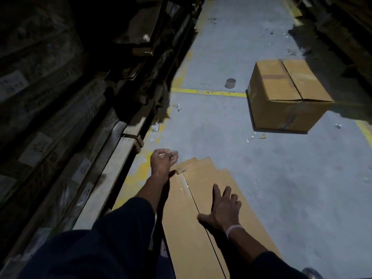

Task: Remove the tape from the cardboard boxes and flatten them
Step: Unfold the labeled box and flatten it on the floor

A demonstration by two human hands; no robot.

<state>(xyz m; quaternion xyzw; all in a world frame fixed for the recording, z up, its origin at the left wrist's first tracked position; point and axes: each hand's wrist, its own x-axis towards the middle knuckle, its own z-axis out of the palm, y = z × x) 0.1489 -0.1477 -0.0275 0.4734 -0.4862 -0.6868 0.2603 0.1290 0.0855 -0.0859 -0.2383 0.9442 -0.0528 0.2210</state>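
A flattened brown cardboard box [203,202] lies on the grey floor in front of me. A strip of clear tape [182,181] runs along its left seam, and its far end is lifted off the board. My left hand [162,163] pinches that lifted tape end at the box's far left corner, fingers curled. Spread flat, my right hand [223,210] presses on the middle of the cardboard. An assembled cardboard box [281,97] stands farther off at the right, its top flaps closed.
Dark shelving stacked with flat cardboard [70,117] lines the left side. An empty tape core [230,83] stands on the floor by a yellow line [209,93]. Several crumpled tape scraps [254,136] are scattered on the concrete aisle.
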